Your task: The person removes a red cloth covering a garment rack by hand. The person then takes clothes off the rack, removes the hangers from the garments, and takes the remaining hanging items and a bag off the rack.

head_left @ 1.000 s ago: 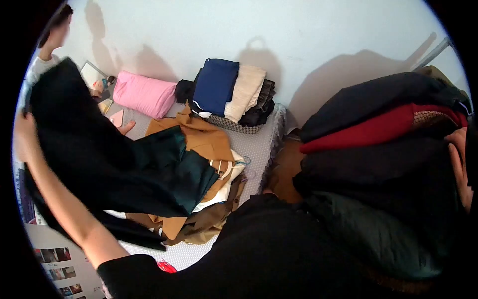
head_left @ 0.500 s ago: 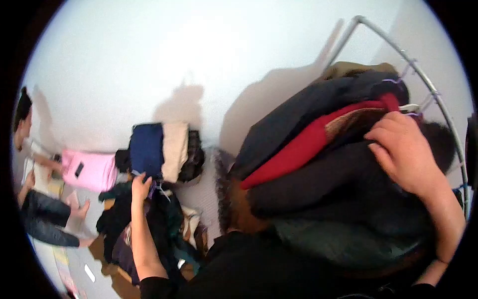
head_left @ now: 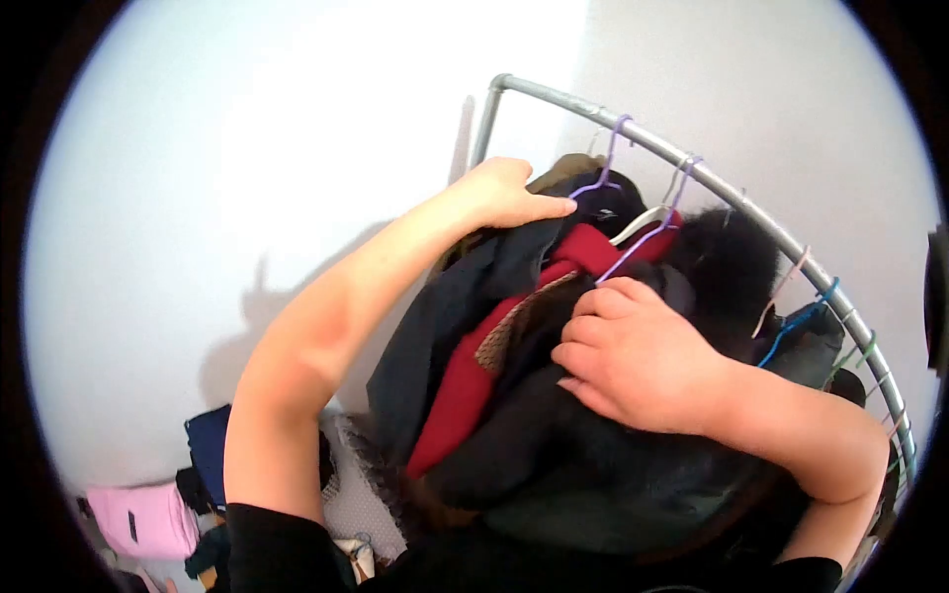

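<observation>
My left hand [head_left: 509, 193] reaches to the shoulder of a dark jacket [head_left: 435, 306]. Its thumb is stretched out beside a purple hanger [head_left: 608, 163], and its other fingers are partly hidden. My right hand [head_left: 643, 356] has curled fingers closed on a black coat [head_left: 524, 430], near the lower end of another purple hanger [head_left: 643, 247]. Between the two hands hangs a red garment [head_left: 460, 395] on a white hanger [head_left: 638, 225], with a brown patterned piece [head_left: 504, 336] against it.
A curved metal rail [head_left: 732, 193] carries the clothes, including a black furry piece [head_left: 727, 272] and a blue hanger [head_left: 801, 321]. At lower left lie a pink folded item [head_left: 143, 519], a navy folded garment [head_left: 208, 450] and a grey textured surface [head_left: 361, 504].
The view has swung right toward the rail. My left hand has left the floor pile and come up to the dark jacket. My right hand stays at the black coat. The other person is largely out of view.
</observation>
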